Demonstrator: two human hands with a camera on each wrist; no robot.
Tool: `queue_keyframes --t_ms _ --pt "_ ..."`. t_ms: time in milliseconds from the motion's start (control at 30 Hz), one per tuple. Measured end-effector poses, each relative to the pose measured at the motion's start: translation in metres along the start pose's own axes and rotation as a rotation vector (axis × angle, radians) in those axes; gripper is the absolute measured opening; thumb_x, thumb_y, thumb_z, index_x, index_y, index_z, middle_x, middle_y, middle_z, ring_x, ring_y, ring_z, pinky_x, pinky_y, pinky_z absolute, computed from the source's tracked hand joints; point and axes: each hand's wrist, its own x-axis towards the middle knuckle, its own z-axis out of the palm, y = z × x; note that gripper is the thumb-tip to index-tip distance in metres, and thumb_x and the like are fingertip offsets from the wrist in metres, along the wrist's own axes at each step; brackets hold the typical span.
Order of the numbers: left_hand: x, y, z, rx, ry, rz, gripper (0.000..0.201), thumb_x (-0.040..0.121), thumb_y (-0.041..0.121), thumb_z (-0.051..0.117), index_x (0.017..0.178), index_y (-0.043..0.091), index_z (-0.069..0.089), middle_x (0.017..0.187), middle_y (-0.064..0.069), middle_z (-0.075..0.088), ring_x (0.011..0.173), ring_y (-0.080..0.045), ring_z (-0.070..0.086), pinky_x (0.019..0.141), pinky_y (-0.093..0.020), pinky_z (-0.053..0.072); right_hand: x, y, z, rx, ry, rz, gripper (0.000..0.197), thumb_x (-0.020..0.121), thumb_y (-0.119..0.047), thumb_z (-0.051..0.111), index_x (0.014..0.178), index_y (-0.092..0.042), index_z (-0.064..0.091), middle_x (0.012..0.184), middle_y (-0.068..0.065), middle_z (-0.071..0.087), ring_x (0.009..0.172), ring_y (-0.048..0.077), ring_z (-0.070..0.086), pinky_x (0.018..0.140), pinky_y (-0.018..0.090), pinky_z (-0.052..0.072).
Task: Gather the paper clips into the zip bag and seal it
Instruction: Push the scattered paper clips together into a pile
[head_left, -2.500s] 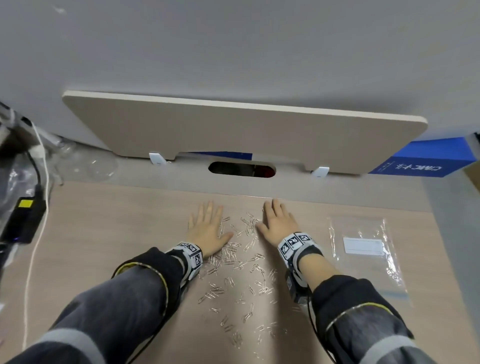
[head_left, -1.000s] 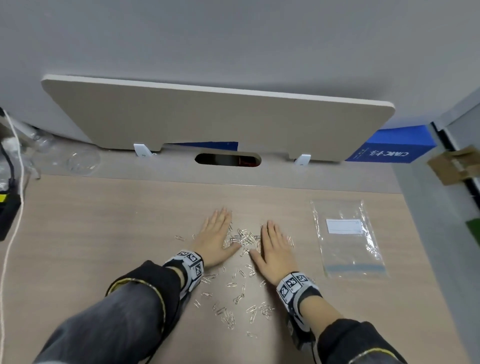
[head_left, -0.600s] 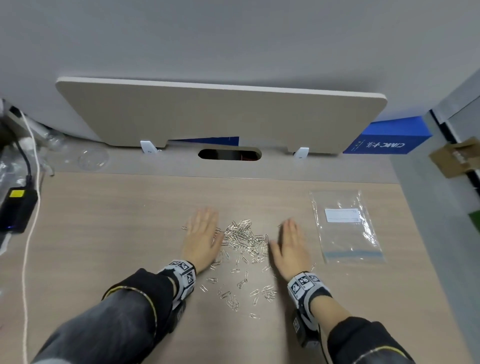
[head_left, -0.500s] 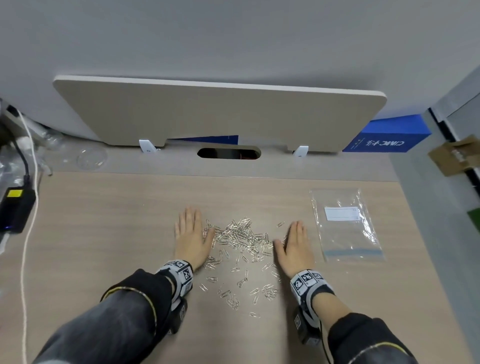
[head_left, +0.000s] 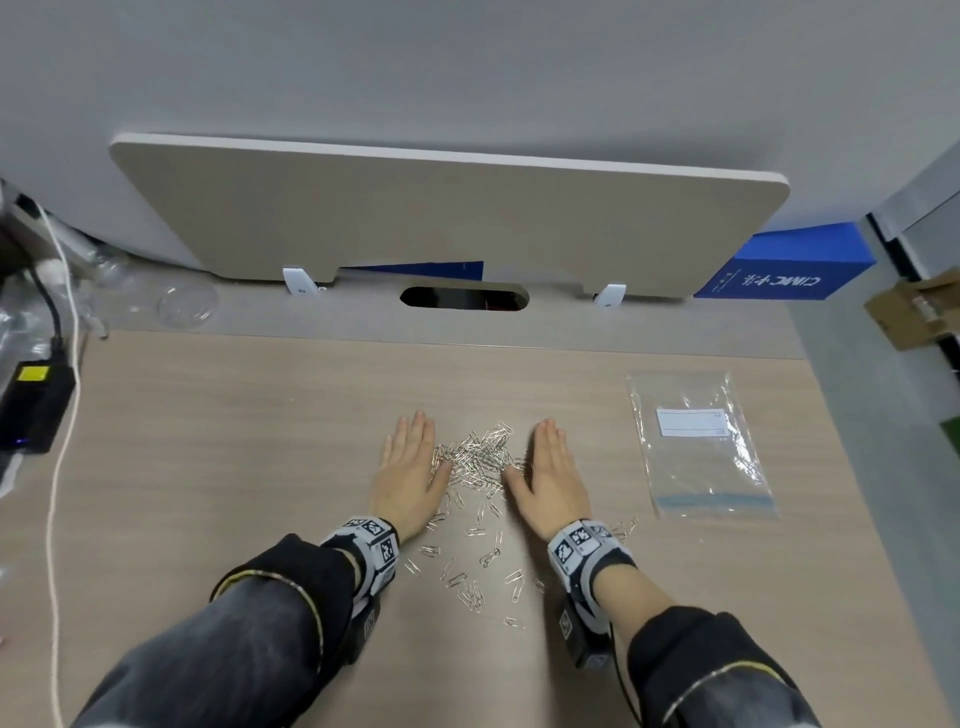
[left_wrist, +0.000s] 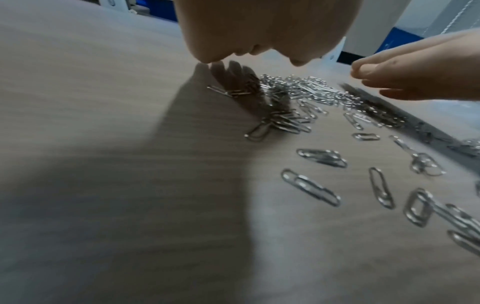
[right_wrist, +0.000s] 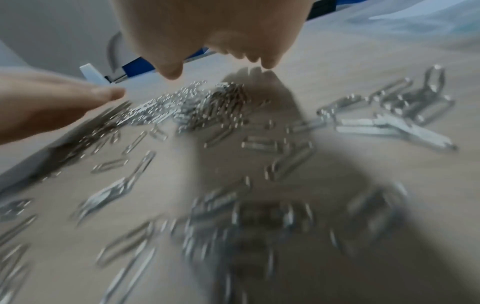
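Note:
A heap of silver paper clips (head_left: 480, 457) lies on the wooden desk (head_left: 234, 441) between my two hands. My left hand (head_left: 408, 475) rests flat with straight fingers on the heap's left side. On its right side my right hand (head_left: 550, 475) lies the same way. Both palms face inward against the pile. Loose paper clips (head_left: 467, 571) are scattered nearer to me, between my wrists; the same stray clips (left_wrist: 311, 187) show up close in the left wrist view. The clear zip bag (head_left: 698, 447) with a white label lies flat to the right, untouched.
An upright beige divider panel (head_left: 447, 218) stands at the desk's back edge, with a blue box (head_left: 784, 270) behind it at right. A black adapter (head_left: 34, 405) and a white cable (head_left: 57, 467) lie at the left edge. Clear plastic items (head_left: 184, 301) sit at back left.
Both hands have slid inward along the desk, pressing the clips between them into a tighter heap. The zip bag has not moved.

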Motion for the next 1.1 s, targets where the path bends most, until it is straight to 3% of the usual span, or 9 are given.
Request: queue_keyframes --t_ms 200,400,467,533,633,767,867,967,1100 --pt "-0.003 0.01 0.003 0.035 -0.158 0.128 0.069 0.092 0.035 0.023 0.151 0.014 -0.006 0.159 0.0 -0.015 0.146 -0.015 -0.018 0.122 -0.041 -0.003 0.036 -0.022 0.005 -0.089 -0.16 -0.171 0.077 0.096 -0.054 0.029 0.152 -0.009 0.0 0.161 0.008 -0.008 0.149 0.023 -0.006 0.12 0.036 -0.002" --pt "-0.009 0.012 0.005 -0.022 -0.189 0.192 0.073 0.089 0.027 0.032 0.152 0.012 -0.002 0.16 -0.003 -0.008 0.148 -0.018 -0.011 0.123 -0.037 -0.001 0.005 -0.029 0.015 -0.13 -0.194 -0.337 0.067 0.1 -0.044 0.028 0.152 -0.011 0.004 0.161 0.004 -0.003 0.149 0.02 -0.004 0.122 0.037 -0.002" --pt "-0.016 0.006 0.001 -0.146 -0.064 0.129 0.072 0.085 0.028 0.035 0.152 0.012 0.013 0.16 -0.002 0.006 0.149 -0.02 0.001 0.122 -0.039 0.011 -0.003 -0.016 0.007 -0.013 -0.064 -0.255 0.063 0.099 -0.041 0.033 0.152 -0.012 0.014 0.16 0.002 0.007 0.148 0.02 0.002 0.121 0.035 0.002" --pt "-0.022 0.0 -0.005 -0.145 0.136 0.034 0.062 0.085 0.022 0.045 0.145 0.01 0.036 0.153 -0.005 0.032 0.142 -0.027 0.027 0.116 -0.04 0.027 -0.012 0.005 -0.002 0.117 0.166 -0.05 0.051 0.097 -0.032 0.042 0.143 -0.011 0.038 0.154 0.005 0.031 0.144 0.025 0.024 0.118 0.035 0.02" --pt "-0.032 -0.001 -0.015 -0.077 0.264 -0.142 0.037 0.082 0.016 0.052 0.117 0.006 0.056 0.118 -0.014 0.053 0.109 -0.033 0.047 0.094 -0.042 0.045 -0.034 0.041 -0.014 0.114 0.362 0.294 0.027 0.087 -0.019 0.054 0.11 -0.007 0.063 0.115 0.015 0.058 0.111 0.035 0.053 0.094 0.037 0.042" --pt "-0.037 0.003 -0.015 -0.222 0.111 -0.401 0.027 0.08 0.018 0.055 0.105 0.008 0.053 0.112 -0.015 0.048 0.1 -0.034 0.052 0.093 -0.042 0.045 -0.051 0.059 -0.018 0.221 0.261 0.537 0.019 0.085 -0.013 0.054 0.1 -0.003 0.06 0.107 0.019 0.053 0.098 0.037 0.055 0.087 0.036 0.044" --pt "-0.035 0.016 -0.009 -0.28 0.043 -0.363 0.028 0.081 0.017 0.057 0.108 0.01 0.054 0.112 -0.012 0.049 0.1 -0.03 0.053 0.093 -0.037 0.044 -0.048 0.054 -0.008 0.393 0.226 0.559 0.019 0.083 -0.007 0.052 0.1 -0.004 0.06 0.111 0.018 0.055 0.087 0.029 0.054 0.086 0.029 0.043" --pt "-0.029 0.026 -0.006 -0.393 -0.013 -0.313 0.028 0.081 0.014 0.056 0.108 0.014 0.057 0.106 -0.007 0.056 0.09 -0.021 0.056 0.082 -0.028 0.043 -0.04 0.038 0.006 0.554 0.197 0.48 0.024 0.082 0.0 0.049 0.099 -0.005 0.065 0.102 0.01 0.062 0.087 0.023 0.058 0.081 0.022 0.042" --pt "-0.028 0.024 -0.016 -0.486 -0.02 -0.312 0.019 0.083 0.011 0.051 0.099 0.015 0.061 0.089 -0.004 0.063 0.086 -0.024 0.061 0.073 -0.025 0.04 -0.036 0.029 0.005 0.814 0.109 0.472 0.025 0.085 0.004 0.049 0.084 -0.014 0.066 0.086 0.006 0.069 0.077 0.023 0.065 0.079 0.034 0.055"
